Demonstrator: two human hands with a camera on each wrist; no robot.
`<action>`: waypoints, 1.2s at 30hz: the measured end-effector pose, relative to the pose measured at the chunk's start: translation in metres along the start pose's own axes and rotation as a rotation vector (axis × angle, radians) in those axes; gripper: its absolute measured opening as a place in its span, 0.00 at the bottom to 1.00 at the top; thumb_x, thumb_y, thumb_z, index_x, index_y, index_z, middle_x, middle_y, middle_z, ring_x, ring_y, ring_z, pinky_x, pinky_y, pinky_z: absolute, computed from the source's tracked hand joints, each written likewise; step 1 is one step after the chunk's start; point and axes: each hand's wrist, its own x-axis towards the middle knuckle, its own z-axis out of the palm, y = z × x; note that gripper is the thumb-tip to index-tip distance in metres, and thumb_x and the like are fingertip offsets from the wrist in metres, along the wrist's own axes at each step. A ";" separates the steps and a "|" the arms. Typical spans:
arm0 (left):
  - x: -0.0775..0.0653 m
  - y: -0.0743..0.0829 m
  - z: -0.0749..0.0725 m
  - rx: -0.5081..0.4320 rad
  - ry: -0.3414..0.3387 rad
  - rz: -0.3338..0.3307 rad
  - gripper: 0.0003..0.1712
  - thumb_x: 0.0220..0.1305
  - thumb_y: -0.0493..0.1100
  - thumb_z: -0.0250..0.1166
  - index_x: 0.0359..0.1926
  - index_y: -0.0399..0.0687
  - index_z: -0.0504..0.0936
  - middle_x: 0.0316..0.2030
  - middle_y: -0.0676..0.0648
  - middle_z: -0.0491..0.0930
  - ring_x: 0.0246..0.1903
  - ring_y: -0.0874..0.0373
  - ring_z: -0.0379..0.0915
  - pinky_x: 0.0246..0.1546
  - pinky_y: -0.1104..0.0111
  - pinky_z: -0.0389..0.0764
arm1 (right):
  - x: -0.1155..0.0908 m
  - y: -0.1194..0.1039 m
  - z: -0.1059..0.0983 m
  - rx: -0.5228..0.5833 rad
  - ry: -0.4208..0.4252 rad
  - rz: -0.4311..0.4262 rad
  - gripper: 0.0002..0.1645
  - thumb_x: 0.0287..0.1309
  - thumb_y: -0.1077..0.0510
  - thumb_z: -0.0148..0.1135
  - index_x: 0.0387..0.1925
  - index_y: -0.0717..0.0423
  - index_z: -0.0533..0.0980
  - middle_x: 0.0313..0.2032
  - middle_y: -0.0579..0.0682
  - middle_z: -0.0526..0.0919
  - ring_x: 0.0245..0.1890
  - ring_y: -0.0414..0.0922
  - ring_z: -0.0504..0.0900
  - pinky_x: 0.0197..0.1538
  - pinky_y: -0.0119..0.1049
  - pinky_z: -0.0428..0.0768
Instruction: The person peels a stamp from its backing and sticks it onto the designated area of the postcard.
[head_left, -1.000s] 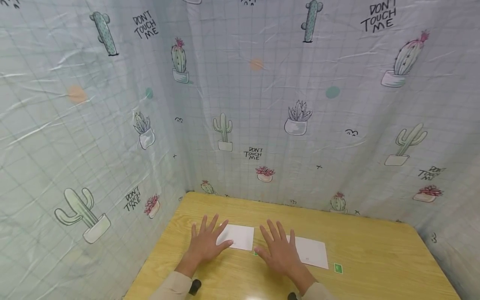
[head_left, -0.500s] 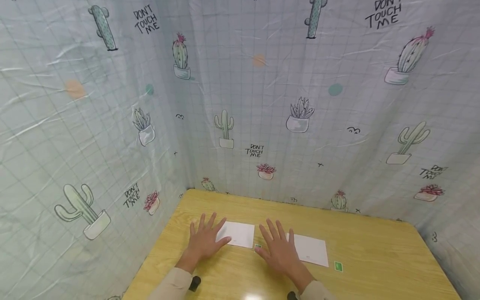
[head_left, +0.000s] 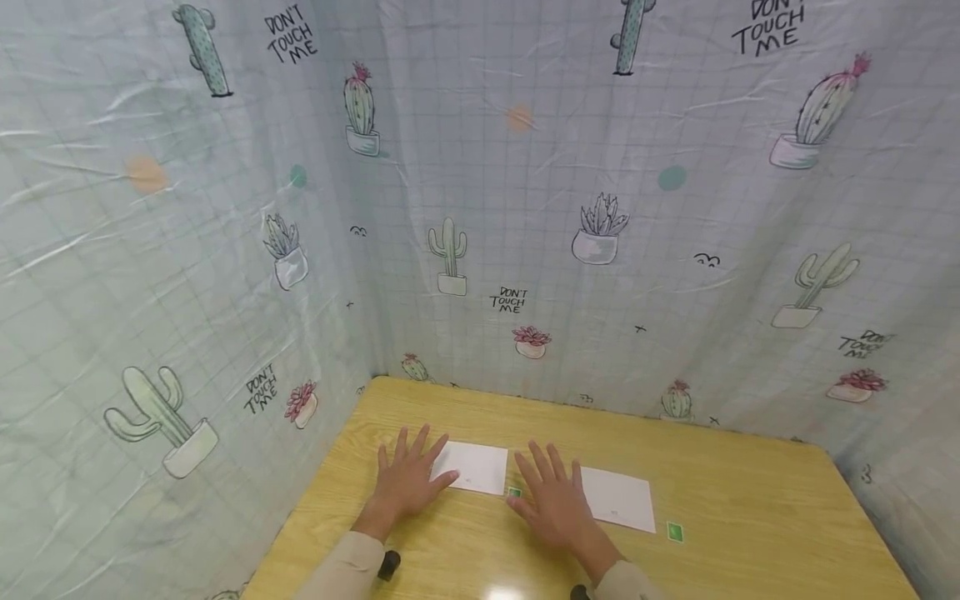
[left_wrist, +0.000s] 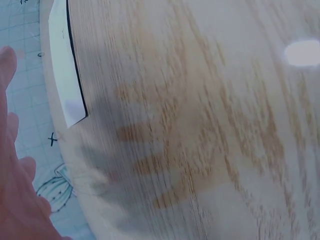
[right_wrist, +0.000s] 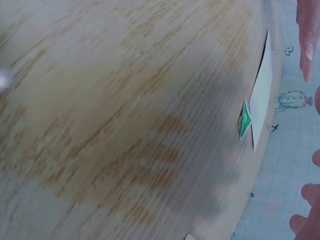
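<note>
Two white rectangles of paper, like cards or envelopes with a small mark near the lower edge, lie flat on the table: a left one and a right one. Beside each lies a small green stamp-like piece with a white border, one between the papers and one at the far right. My left hand, fingers spread, hovers by the left paper's left edge. Likewise spread, my right hand is held over the right paper's left end. Both hands hold nothing; their reflections show below them in the wrist views.
The wooden table has a glossy top. A cactus-print curtain hangs behind it and along its left side. Dark strap ends stick out at both wrists.
The head view has tilted and shifted slightly. Both hands keep the same spread pose, and the papers and green pieces lie as before.
</note>
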 end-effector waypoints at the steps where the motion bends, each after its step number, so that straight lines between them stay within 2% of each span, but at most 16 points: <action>1: 0.000 -0.001 0.001 0.000 0.001 -0.004 0.43 0.72 0.75 0.52 0.80 0.64 0.63 0.83 0.43 0.54 0.81 0.29 0.42 0.72 0.22 0.45 | 0.001 0.000 0.001 -0.003 -0.001 -0.002 0.43 0.72 0.32 0.55 0.80 0.46 0.62 0.82 0.57 0.57 0.82 0.66 0.53 0.72 0.81 0.53; 13: 0.006 -0.007 0.009 -0.015 -0.013 -0.012 0.42 0.72 0.74 0.53 0.80 0.65 0.63 0.83 0.42 0.54 0.81 0.28 0.42 0.72 0.22 0.45 | 0.001 0.004 0.012 -0.012 0.000 0.010 0.42 0.73 0.33 0.56 0.79 0.46 0.62 0.81 0.56 0.58 0.82 0.64 0.54 0.73 0.80 0.53; 24: 0.008 -0.009 0.012 -0.011 -0.031 -0.015 0.42 0.73 0.73 0.52 0.80 0.62 0.64 0.82 0.40 0.56 0.80 0.27 0.45 0.72 0.22 0.48 | 0.002 0.006 0.013 -0.012 -0.033 0.023 0.41 0.74 0.34 0.54 0.80 0.46 0.62 0.82 0.57 0.58 0.82 0.65 0.54 0.74 0.79 0.54; 36: 0.008 -0.018 0.018 -0.008 -0.056 -0.026 0.41 0.74 0.70 0.54 0.79 0.58 0.64 0.81 0.39 0.57 0.80 0.27 0.46 0.72 0.23 0.49 | 0.003 0.008 0.018 0.034 -0.046 -0.002 0.41 0.75 0.35 0.54 0.79 0.50 0.63 0.81 0.61 0.58 0.80 0.67 0.56 0.75 0.75 0.58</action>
